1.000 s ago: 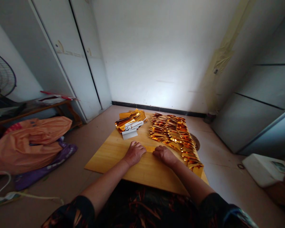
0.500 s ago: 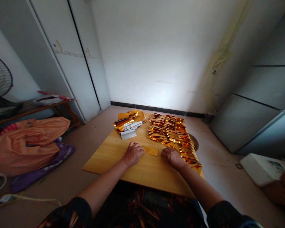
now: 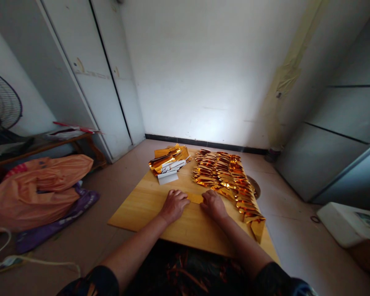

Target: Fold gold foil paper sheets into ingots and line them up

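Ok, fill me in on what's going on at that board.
A person has both bare hands at a small gold strip lying on a wooden board: the left hand at one end, the right hand at the other. Whether the fingers pinch it or just press it is hard to tell. Beyond the right hand lie rows of folded gold pieces; beyond the left is a loose pile of gold sheets with some white paper.

The flat yellowish wooden tabletop (image 3: 135,207) gave free passage left of the left hand (image 3: 174,205); dense rows of folded shiny gold paper (image 3: 220,173) blocked its right side, a gold-and-white paper heap (image 3: 170,159) its far left.
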{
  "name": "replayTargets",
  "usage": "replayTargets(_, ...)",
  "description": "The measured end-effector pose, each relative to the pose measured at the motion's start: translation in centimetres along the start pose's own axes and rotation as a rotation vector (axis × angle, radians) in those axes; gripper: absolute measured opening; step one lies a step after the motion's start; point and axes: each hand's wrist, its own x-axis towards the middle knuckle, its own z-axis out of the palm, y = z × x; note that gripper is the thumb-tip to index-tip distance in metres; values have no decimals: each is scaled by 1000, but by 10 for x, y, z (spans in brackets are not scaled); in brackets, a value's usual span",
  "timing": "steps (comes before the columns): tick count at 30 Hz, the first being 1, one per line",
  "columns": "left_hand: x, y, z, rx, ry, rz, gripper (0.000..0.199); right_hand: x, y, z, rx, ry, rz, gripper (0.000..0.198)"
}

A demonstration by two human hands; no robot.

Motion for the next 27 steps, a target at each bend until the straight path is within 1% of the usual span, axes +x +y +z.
replayTargets(3,-1,0,2,-17,43,9,27,0,2,5,25,55,-36,21)
replayTargets(5,-1,-1,2,-31,104,-4,30,-1,3,8,29,104,-60,18)
replayTargets(8,1,-1,3,-55,218,-82,31,-1,1,12,7,182,-91,14)
replayTargets(10,3,0,2,-72,247,-120,29,-1,-1,13,-16,216,-117,15)
replayTargets(15,4,3,1,-72,212,-96,13,-4,-4,11,-61,227,-167,17)
replayTargets(20,3,7,0,-34,174,-121,10,-8,-3,9,-28,197,-166,17)
replayTargets(24,2,10,-6,-11,102,-155,13,-10,0,3,59,123,-169,18)
replayTargets(27,1,11,-9,1,57,-169,10,-13,2,-5,93,59,-168,18)
